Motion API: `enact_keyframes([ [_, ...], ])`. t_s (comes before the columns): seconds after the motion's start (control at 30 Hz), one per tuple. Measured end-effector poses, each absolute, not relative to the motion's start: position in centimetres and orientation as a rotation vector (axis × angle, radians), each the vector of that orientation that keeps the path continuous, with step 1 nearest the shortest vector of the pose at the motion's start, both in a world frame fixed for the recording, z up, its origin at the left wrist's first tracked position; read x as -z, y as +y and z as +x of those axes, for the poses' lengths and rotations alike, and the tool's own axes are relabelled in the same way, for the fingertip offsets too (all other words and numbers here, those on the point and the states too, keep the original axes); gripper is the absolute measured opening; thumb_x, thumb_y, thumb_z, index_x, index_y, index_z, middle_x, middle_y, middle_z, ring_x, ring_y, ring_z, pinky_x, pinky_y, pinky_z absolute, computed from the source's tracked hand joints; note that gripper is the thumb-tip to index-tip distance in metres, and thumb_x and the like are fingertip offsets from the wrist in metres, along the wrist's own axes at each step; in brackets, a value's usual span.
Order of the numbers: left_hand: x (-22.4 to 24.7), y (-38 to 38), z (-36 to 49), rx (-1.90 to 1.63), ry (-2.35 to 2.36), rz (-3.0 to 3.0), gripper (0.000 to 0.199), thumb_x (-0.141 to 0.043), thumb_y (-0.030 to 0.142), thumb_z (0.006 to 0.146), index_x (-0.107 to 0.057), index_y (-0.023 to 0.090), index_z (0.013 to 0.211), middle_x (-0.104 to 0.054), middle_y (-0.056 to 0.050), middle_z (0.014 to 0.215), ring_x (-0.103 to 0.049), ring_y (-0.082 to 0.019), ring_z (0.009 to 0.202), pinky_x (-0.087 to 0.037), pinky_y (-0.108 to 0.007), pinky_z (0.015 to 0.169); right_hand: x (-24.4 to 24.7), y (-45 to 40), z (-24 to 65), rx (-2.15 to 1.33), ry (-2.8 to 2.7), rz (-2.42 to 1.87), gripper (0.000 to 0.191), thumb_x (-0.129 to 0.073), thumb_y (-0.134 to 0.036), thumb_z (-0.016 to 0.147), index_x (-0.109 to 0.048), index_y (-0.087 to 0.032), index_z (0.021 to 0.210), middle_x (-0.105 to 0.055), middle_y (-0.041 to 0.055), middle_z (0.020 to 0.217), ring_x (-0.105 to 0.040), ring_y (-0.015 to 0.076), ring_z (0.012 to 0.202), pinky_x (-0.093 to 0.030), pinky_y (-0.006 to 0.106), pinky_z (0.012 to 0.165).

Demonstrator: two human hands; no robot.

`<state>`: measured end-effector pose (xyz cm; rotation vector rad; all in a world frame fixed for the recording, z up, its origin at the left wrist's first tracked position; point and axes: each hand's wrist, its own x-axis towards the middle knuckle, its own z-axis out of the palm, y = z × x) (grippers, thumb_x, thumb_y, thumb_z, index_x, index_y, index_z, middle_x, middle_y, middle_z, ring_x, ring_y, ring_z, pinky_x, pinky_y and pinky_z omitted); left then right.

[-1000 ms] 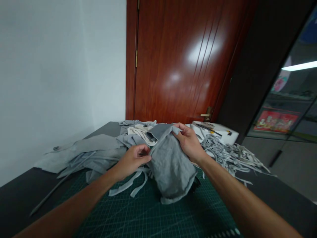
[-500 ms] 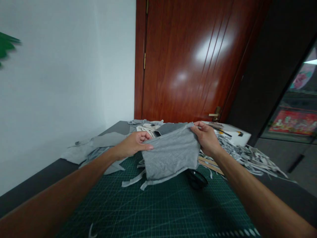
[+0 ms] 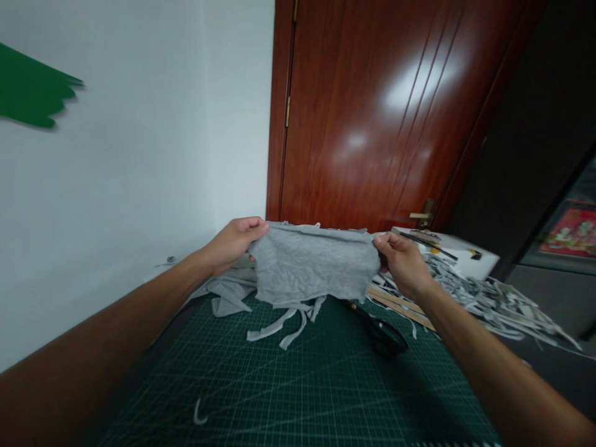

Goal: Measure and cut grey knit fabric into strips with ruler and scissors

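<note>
A grey cloth (image 3: 316,264) hangs stretched between my two hands, above the far part of a green cutting mat (image 3: 279,385). My left hand (image 3: 237,242) pinches its upper left corner. The upper right corner is gripped between the thumb and fingers of my right hand (image 3: 400,257). Below the cloth, narrow grey strips (image 3: 272,326) lie on the mat. Black-handled scissors (image 3: 384,338) rest to the right of them, their tips near the cloth's lower edge.
Cut strips (image 3: 493,298) are heaped at the right, beside a white box (image 3: 465,248). Flat tan pieces (image 3: 400,307) lie near my right wrist. More grey fabric (image 3: 230,295) sits at the left. A small white scrap (image 3: 199,413) is on the near mat.
My left hand has risen and moved left, and the cloth is now pulled wider and more level. The view has shifted, showing more of the scissors and the green wall shape.
</note>
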<state>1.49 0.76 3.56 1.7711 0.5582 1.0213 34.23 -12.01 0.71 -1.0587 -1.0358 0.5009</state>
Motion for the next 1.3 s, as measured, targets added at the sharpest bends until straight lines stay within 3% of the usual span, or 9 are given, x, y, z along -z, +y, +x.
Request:
enact_keyframes([
  [0.2,-4.9,-3.1,2.9,-0.875,0.305,1.711,0.018,-0.080,0.034,0.083,-0.070,0.019,0.080,-0.070,-0.010,0.121,-0.067,-0.021,0.094,-0.055,-0.037,0.087,-1.9,-12.6,27.3,-0.710,-1.186,-0.923,0.039,-0.089,-0.048,0.070,-0.064,-0.021,0.082,-0.073,0.0002,0.068,-0.066,0.0155,0.057,-0.054,0.028,0.054],
  [0.43,-5.5,-3.0,4.5,-0.892,0.437,2.128,0.020,-0.075,0.039,0.080,-0.073,0.020,0.074,-0.068,-0.003,0.074,-0.062,-0.018,0.072,-0.049,-0.033,0.069,-3.7,-11.6,23.1,-0.582,-1.297,-0.764,0.027,-0.080,-0.042,0.085,-0.063,-0.022,0.089,-0.074,0.0003,0.072,-0.068,0.0165,0.059,-0.059,0.032,0.058],
  [0.63,-7.6,3.2,0.9,-1.363,0.728,2.339,0.015,-0.075,0.033,0.076,-0.071,0.020,0.069,-0.072,-0.008,0.096,-0.065,-0.023,0.091,-0.050,-0.036,0.086,2.2,-13.4,28.5,-0.595,-1.549,-1.193,0.030,-0.072,-0.049,0.093,-0.061,-0.021,0.089,-0.070,0.0008,0.072,-0.068,0.0190,0.062,-0.055,0.030,0.057],
  [0.77,-6.4,6.8,-1.7,-1.527,0.982,2.384,0.012,-0.066,0.032,0.080,-0.070,0.021,0.077,-0.070,-0.009,0.112,-0.064,-0.026,0.106,-0.050,-0.035,0.091,7.4,-16.4,30.8,-0.576,-1.799,-1.500,0.024,-0.055,-0.040,0.102,-0.062,-0.022,0.089,-0.068,0.0007,0.074,-0.065,0.0197,0.065,-0.051,0.029,0.059],
  [0.9,-2.1,8.0,-3.2,-1.171,1.188,2.567,0.005,-0.071,0.024,0.068,-0.068,0.024,0.064,-0.071,-0.003,0.079,-0.066,-0.023,0.076,-0.052,-0.032,0.074,9.8,-19.0,31.2,-0.412,-1.995,-1.692,0.020,-0.054,-0.028,0.099,-0.064,-0.023,0.083,-0.071,0.0018,0.075,-0.067,0.0207,0.068,-0.049,0.029,0.063],
  [1.0,1.1,7.7,-2.8,-1.001,1.375,2.661,0.009,-0.075,0.019,0.064,-0.067,0.022,0.066,-0.074,-0.009,0.101,-0.069,-0.030,0.089,-0.054,-0.039,0.083,9.8,-19.8,31.1,-0.379,-2.050,-1.733,0.017,-0.055,-0.023,0.097,-0.068,-0.023,0.086,-0.075,0.0024,0.083,-0.071,0.0214,0.076,-0.050,0.029,0.069],
  [1.1,3.1,7.1,-0.8,-1.001,1.559,2.730,0.016,-0.062,0.014,0.080,-0.070,0.017,0.093,-0.059,-0.018,0.138,-0.066,-0.036,0.110,-0.050,-0.049,0.096,8.7,-18.9,30.8,-0.377,-2.083,-1.714,0.017,-0.055,-0.022,0.099,-0.070,-0.023,0.090,-0.077,0.0029,0.086,-0.072,0.0212,0.080,-0.050,0.029,0.072],
  [1.2,4.4,7.0,2.1,-0.864,1.499,2.883,0.025,-0.051,0.009,0.089,-0.069,0.016,0.105,-0.061,-0.017,0.126,-0.066,-0.032,0.107,-0.051,-0.046,0.095,7.3,-15.8,30.4,-0.298,-2.147,-1.665,0.017,-0.056,-0.020,0.100,-0.071,-0.021,0.094,-0.077,0.0024,0.085,-0.071,0.0194,0.076,-0.048,0.028,0.069],
  [1.3,5.9,7.4,4.8,-0.639,1.242,3.046,0.028,-0.058,0.002,0.083,-0.071,0.020,0.100,-0.067,-0.010,0.111,-0.065,-0.028,0.109,-0.051,-0.039,0.097,6.6,-10.9,29.7,-0.209,-2.169,-1.687,0.015,-0.059,-0.016,0.100,-0.073,-0.019,0.097,-0.077,0.0036,0.086,-0.071,0.0199,0.078,-0.049,0.028,0.070],
])
